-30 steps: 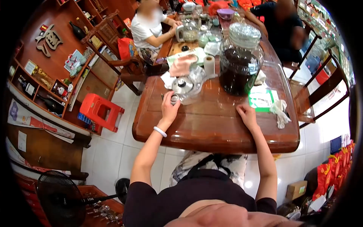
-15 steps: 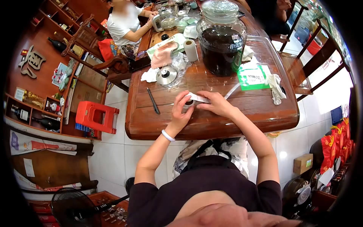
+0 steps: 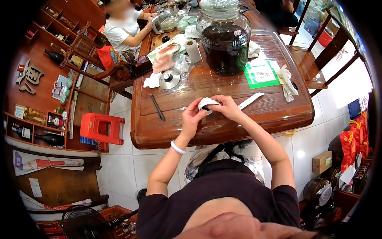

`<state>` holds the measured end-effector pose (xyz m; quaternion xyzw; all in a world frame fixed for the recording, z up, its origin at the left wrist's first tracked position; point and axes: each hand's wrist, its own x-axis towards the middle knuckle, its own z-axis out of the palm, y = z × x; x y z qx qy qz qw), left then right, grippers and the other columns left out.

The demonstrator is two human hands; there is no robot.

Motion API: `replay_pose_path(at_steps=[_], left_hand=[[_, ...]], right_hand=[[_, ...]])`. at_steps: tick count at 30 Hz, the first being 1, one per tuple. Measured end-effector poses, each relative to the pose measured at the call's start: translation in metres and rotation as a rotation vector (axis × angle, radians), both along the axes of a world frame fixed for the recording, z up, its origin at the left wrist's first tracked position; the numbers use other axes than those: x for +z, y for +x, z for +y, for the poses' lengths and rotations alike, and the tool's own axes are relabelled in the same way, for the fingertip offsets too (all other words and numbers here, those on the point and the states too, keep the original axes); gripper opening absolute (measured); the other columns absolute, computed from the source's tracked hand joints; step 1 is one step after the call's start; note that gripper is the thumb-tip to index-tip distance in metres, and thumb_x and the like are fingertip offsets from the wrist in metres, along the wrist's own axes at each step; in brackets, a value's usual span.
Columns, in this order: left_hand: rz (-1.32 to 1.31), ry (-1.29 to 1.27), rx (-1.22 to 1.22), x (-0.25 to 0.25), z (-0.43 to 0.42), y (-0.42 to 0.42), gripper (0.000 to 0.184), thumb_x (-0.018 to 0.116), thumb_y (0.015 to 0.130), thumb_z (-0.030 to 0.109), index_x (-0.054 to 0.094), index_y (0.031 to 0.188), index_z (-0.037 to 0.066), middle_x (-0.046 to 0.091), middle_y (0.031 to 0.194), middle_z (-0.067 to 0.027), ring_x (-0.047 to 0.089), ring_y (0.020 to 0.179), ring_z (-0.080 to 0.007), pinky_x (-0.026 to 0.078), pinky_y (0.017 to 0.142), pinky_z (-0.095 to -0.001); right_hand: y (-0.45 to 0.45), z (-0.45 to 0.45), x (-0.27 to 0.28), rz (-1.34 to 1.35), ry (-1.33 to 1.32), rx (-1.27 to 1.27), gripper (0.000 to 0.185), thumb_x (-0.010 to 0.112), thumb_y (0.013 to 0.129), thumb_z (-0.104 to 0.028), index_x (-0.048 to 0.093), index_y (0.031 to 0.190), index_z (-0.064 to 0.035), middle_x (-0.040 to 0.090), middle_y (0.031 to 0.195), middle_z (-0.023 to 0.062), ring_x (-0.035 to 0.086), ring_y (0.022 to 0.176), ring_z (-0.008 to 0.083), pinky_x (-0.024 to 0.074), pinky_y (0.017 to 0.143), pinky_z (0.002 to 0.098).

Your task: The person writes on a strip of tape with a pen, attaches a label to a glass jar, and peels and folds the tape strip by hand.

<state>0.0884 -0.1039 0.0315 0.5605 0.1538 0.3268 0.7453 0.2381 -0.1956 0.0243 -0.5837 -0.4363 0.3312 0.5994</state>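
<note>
My left hand (image 3: pixel 193 115) is closed around the left side of a small roll of white tape (image 3: pixel 205 102), which has a dark inside. From the other side my right hand (image 3: pixel 227 108) pinches the roll, fingers bent against its edge. A white strip (image 3: pixel 251 100) extends from beneath the right hand toward the right and lies on the table; whether it joins the roll is hidden by the hand. Left of the hands lies a black pen (image 3: pixel 157 107). Beyond them are a metal lid with a black knob (image 3: pixel 170 79) and a large glass jar of dark liquid (image 3: pixel 223 44).
On the wooden table (image 3: pixel 179 133) are a green-and-white packet (image 3: pixel 261 75), a crumpled white glove or cloth (image 3: pixel 287 85), a paper roll (image 3: pixel 193 51) and a pink cloth (image 3: pixel 165 57). A person in white (image 3: pixel 123 32) sits far left. A red stool (image 3: pixel 102 128) stands left.
The strip over the roll has gone from a flat, straight piece between my hands to a curved loop. The trailing strip at the right now lies lower and flatter. My view has shifted slightly.
</note>
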Motion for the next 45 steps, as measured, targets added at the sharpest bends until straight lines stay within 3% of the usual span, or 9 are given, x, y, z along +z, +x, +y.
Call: replay_pose_path(at_steps=[6, 16, 17, 20, 26, 28, 34, 37, 45], left_hand=[[0.056, -0.395, -0.196, -0.001, 0.014, -0.004, 0.028, 0.058, 0.084, 0.000, 0.056, 0.112, -0.006, 0.062, 0.103, -0.0116, 0.059, 0.092, -0.0179, 0.047, 0.084, -0.0291], [0.014, -0.465, -0.196, -0.018, 0.027, -0.001, 0.023, 0.057, 0.086, 0.004, 0.058, 0.107, -0.006, 0.062, 0.090, -0.0100, 0.059, 0.080, -0.0174, 0.050, 0.077, -0.0305], [0.054, -0.472, -0.138, -0.018, 0.027, -0.001, 0.024, 0.055, 0.088, 0.006, 0.057, 0.109, -0.006, 0.062, 0.092, -0.0104, 0.059, 0.081, -0.0175, 0.050, 0.078, -0.0321], [0.101, -0.481, -0.061, -0.018, 0.028, 0.003, 0.026, 0.054, 0.090, 0.008, 0.055, 0.110, -0.008, 0.062, 0.093, -0.0105, 0.060, 0.083, -0.0175, 0.051, 0.078, -0.0348], [0.206, -0.122, 0.189, -0.029, 0.038, 0.017, 0.026, 0.058, 0.087, 0.008, 0.058, 0.108, -0.006, 0.062, 0.094, -0.0096, 0.059, 0.083, -0.0146, 0.049, 0.076, -0.0287], [0.421, 0.515, 0.392, -0.031, 0.045, 0.019, 0.023, 0.065, 0.082, 0.014, 0.066, 0.099, -0.001, 0.064, 0.090, -0.0122, 0.056, 0.079, -0.0171, 0.044, 0.072, -0.0267], [0.604, 0.764, 0.321, -0.026, 0.061, 0.014, 0.027, 0.063, 0.082, 0.024, 0.068, 0.095, 0.002, 0.060, 0.083, -0.0106, 0.053, 0.081, -0.0253, 0.043, 0.073, -0.0354], [0.560, 0.877, 0.389, -0.022, 0.064, 0.013, 0.023, 0.063, 0.082, 0.018, 0.066, 0.097, 0.000, 0.060, 0.089, -0.0080, 0.055, 0.079, -0.0182, 0.043, 0.073, -0.0295], [0.286, 1.327, 0.155, 0.004, 0.068, 0.003, 0.009, 0.065, 0.071, 0.000, 0.063, 0.080, 0.000, 0.057, 0.085, -0.0101, 0.052, 0.084, -0.0279, 0.044, 0.073, -0.0360]], right_hand=[[0.003, -0.008, -0.005, 0.055, -0.072, 0.112, 0.028, 0.067, 0.079, -0.021, 0.064, 0.096, 0.0024, 0.063, 0.076, 0.0035, 0.054, 0.071, 0.0085, 0.0448, 0.064, 0.0252], [0.029, -0.015, -0.010, -0.127, -0.127, -0.140, 0.026, 0.062, 0.085, -0.021, 0.065, 0.095, 0.0034, 0.065, 0.079, 0.0047, 0.056, 0.077, 0.0089, 0.0444, 0.072, 0.0249], [0.028, -0.016, -0.010, -0.125, -0.161, -0.167, 0.025, 0.062, 0.080, -0.019, 0.065, 0.094, 0.0024, 0.066, 0.086, 0.0151, 0.063, 0.079, 0.0221, 0.0469, 0.074, 0.0311], [0.020, -0.018, -0.010, -0.339, -0.052, -0.227, 0.025, 0.065, 0.079, -0.022, 0.066, 0.095, -0.0020, 0.064, 0.088, 0.0133, 0.062, 0.080, 0.0267, 0.0478, 0.072, 0.0345], [0.004, -0.021, -0.016, -0.626, -0.081, -0.271, 0.019, 0.068, 0.076, -0.018, 0.068, 0.095, -0.0115, 0.057, 0.085, 0.0083, 0.058, 0.078, 0.0292, 0.0475, 0.067, 0.0369], [-0.001, -0.021, -0.022, -0.748, -0.033, -0.308, 0.016, 0.067, 0.076, -0.017, 0.069, 0.091, -0.0125, 0.056, 0.084, 0.0065, 0.057, 0.078, 0.0275, 0.0464, 0.066, 0.0377], [-0.008, -0.021, -0.024, -1.014, 0.044, -0.421, 0.012, 0.066, 0.072, -0.013, 0.069, 0.084, -0.0145, 0.052, 0.082, 0.0021, 0.050, 0.082, 0.0226, 0.0397, 0.067, 0.0356], [-0.008, -0.020, -0.024, -1.008, 0.037, -0.420, 0.014, 0.067, 0.071, -0.013, 0.069, 0.085, -0.0141, 0.052, 0.083, 0.0022, 0.049, 0.083, 0.0223, 0.0381, 0.069, 0.0355], [-0.007, -0.021, -0.025, -1.006, 0.047, -0.389, 0.014, 0.066, 0.072, -0.013, 0.068, 0.086, -0.0125, 0.052, 0.081, 0.0023, 0.049, 0.082, 0.0223, 0.0382, 0.069, 0.0352]])
